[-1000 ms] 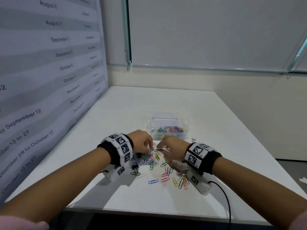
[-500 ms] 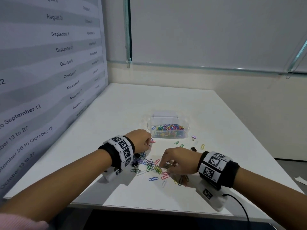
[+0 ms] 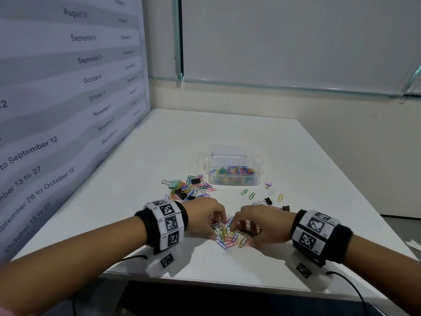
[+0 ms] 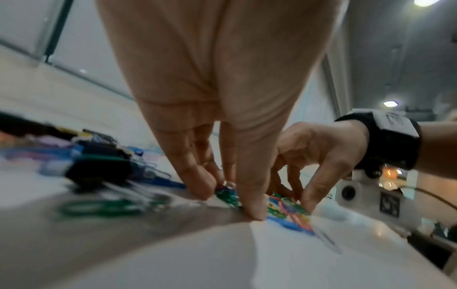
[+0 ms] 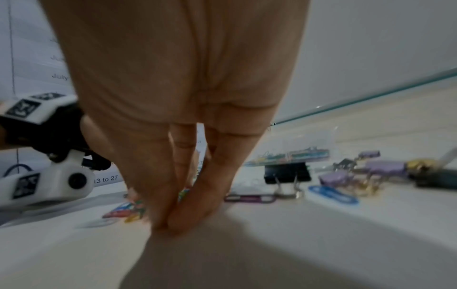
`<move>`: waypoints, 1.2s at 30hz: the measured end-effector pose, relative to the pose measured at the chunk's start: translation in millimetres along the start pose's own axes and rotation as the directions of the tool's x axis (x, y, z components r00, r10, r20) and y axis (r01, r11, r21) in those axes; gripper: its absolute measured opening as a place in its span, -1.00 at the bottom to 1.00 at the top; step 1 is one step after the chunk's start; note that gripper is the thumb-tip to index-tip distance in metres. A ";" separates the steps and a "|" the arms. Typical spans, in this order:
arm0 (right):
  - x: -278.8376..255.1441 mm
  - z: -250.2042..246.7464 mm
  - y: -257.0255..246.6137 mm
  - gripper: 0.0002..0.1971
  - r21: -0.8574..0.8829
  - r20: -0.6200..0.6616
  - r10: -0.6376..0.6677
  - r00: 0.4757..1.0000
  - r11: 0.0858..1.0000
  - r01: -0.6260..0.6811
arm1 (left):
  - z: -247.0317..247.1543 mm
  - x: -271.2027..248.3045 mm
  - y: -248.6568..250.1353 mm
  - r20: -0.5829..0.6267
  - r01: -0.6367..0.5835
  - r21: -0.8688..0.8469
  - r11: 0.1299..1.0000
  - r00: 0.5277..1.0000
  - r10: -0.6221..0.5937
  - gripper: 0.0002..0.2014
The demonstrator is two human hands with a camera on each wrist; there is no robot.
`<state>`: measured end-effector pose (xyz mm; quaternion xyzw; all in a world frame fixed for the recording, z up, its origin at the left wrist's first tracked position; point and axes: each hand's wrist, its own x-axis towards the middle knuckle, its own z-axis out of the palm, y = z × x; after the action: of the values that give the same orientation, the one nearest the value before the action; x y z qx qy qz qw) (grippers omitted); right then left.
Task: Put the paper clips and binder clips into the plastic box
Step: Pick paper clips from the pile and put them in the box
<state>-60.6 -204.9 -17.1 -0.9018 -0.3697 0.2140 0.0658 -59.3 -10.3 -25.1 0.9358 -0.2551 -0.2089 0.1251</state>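
Both hands work a small heap of coloured paper clips (image 3: 230,236) near the front edge of the white tabletop (image 3: 159,142). The left hand (image 3: 205,217) and right hand (image 3: 262,224) face each other, each grip curled with fingertips pinching into the heap from either side. Further back stands the clear plastic box (image 3: 232,172), already holding clips, with more paper clips and binder clips (image 3: 182,190) scattered just beside it
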 end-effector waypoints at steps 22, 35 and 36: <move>28.1 -2.0 -1.9 -0.74 0.054 -0.133 0.073 0.988 0.996 -0.066 | 12.0 7.1 20.0 -0.081 0.115 0.013 0.993 0.990 -0.113 -0.38; 35.2 -11.3 6.9 -0.83 0.088 -0.162 0.253 0.954 0.966 -0.242 | -10.0 39.1 4.9 -0.134 0.046 0.015 0.999 0.990 -0.044 -0.77; 36.9 -11.9 8.2 -0.85 0.082 -0.155 0.251 0.955 0.967 -0.241 | -13.0 41.1 2.9 -0.143 0.048 0.003 0.999 0.989 -0.047 -0.78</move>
<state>-26.8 -184.7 -21.1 -0.9528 -0.2411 0.1569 0.0972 -22.5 -32.8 -26.1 0.9546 -0.2235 -0.1434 0.1351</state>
